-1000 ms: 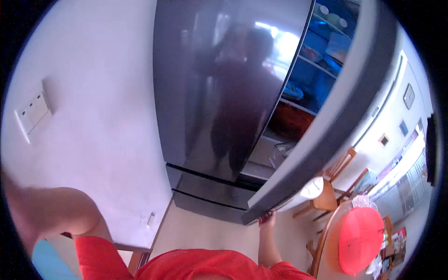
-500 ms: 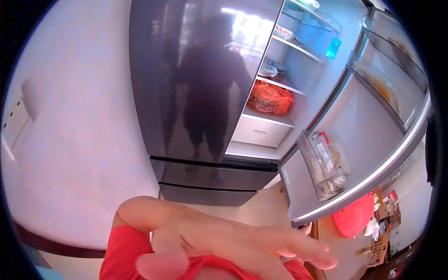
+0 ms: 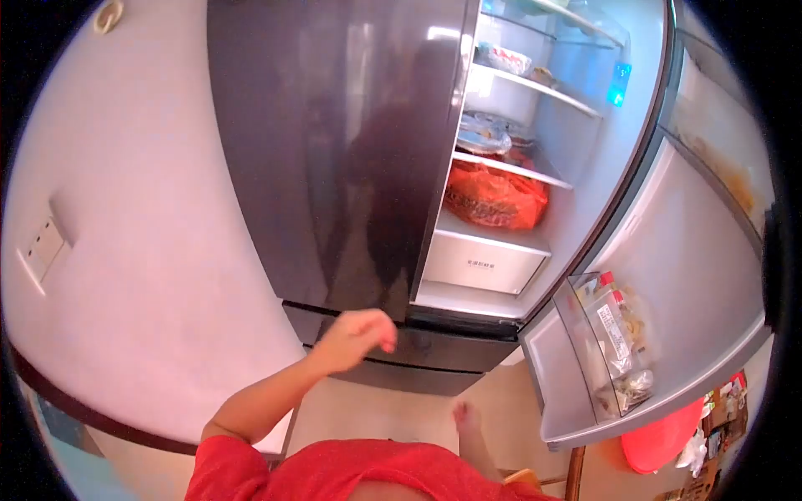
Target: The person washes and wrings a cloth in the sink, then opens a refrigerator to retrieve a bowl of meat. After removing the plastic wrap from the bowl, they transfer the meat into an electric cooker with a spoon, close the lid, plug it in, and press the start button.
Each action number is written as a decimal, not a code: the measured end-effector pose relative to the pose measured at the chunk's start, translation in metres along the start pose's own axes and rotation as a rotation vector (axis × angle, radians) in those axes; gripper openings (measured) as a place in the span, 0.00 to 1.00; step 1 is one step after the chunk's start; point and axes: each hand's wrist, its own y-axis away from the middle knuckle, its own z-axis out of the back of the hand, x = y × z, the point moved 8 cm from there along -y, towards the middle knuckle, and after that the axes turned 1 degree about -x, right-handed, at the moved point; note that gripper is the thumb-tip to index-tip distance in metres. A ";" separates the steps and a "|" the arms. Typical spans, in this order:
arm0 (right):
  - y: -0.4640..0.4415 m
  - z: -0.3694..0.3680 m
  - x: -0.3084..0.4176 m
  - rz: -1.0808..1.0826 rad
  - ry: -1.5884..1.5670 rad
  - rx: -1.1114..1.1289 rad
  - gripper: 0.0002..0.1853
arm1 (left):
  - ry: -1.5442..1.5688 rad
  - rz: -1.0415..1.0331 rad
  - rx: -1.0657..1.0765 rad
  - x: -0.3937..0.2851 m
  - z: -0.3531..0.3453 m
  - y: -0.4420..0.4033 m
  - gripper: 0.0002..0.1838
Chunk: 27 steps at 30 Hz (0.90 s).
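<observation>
My left hand (image 3: 357,340) is in front of the lower drawers (image 3: 434,351) of a dark fridge, its fingers curled together with nothing seen in them. Low in front of me hangs my right hand (image 3: 464,412), away from the door; its fingers are too small and blurred to read. The fridge's right door (image 3: 700,242) stands wide open. Inside are a red plastic bag (image 3: 497,199), covered dishes (image 3: 484,136) above it, a patterned bowl (image 3: 505,59) and a white drawer (image 3: 480,262). The left door (image 3: 334,150) is closed.
Packets (image 3: 616,336) sit in the open door's lower bin. Past the door's bottom edge is a round red object (image 3: 664,436), with cluttered items beyond. A white wall with a switch panel (image 3: 45,248) stands at the left.
The right door has swung from partly open to wide open, showing the lit shelves. My right hand has come off its lower edge. My left hand has moved forward toward the fridge and curled.
</observation>
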 end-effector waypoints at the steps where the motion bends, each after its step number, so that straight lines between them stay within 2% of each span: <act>1: -0.006 -0.056 0.027 0.051 0.058 0.111 0.06 | -0.129 -0.060 -0.132 0.019 0.024 0.001 0.16; 2: 0.022 -0.146 0.082 0.074 0.229 0.151 0.09 | -0.119 -0.032 -0.224 0.034 0.039 0.005 0.18; 4: 0.018 -0.249 0.140 0.306 0.414 0.319 0.13 | -0.014 0.079 -0.339 0.063 0.064 0.021 0.21; 6: 0.016 -0.316 0.183 0.524 0.475 0.409 0.14 | 0.034 0.164 -0.405 0.093 0.087 0.043 0.22; 8: 0.013 -0.352 0.201 0.560 0.393 0.462 0.15 | 0.036 0.186 -0.392 0.122 0.106 0.064 0.24; 11: -0.027 -0.349 0.178 0.457 0.285 0.366 0.15 | 0.102 0.111 -0.570 0.099 0.103 0.086 0.25; 12: -0.047 -0.345 0.162 0.384 0.311 0.341 0.16 | 0.197 0.165 -0.544 0.105 0.108 0.096 0.28; 14: -0.084 -0.334 0.128 0.240 0.363 0.288 0.17 | 0.185 0.249 -0.671 0.119 0.120 0.117 0.30; 16: -0.118 -0.325 0.096 0.194 0.501 0.302 0.19 | 0.203 0.306 -0.760 0.136 0.128 0.135 0.32; 18: -0.134 -0.322 0.072 0.153 0.594 0.312 0.21 | 0.275 0.322 -0.822 0.148 0.129 0.144 0.29; 21: -0.141 -0.325 0.066 0.265 0.557 0.232 0.24 | 0.340 0.348 -0.842 0.165 0.127 0.150 0.28; 22: -0.140 -0.332 0.063 0.233 0.525 0.258 0.34 | 0.354 0.359 -0.839 0.168 0.126 0.152 0.28; 25: -0.141 -0.343 0.063 0.346 0.509 0.220 0.33 | 0.361 0.398 -0.827 0.173 0.125 0.155 0.27; 27: -0.152 -0.323 0.051 0.289 0.471 0.036 0.31 | 0.357 0.408 -0.840 0.171 0.127 0.160 0.27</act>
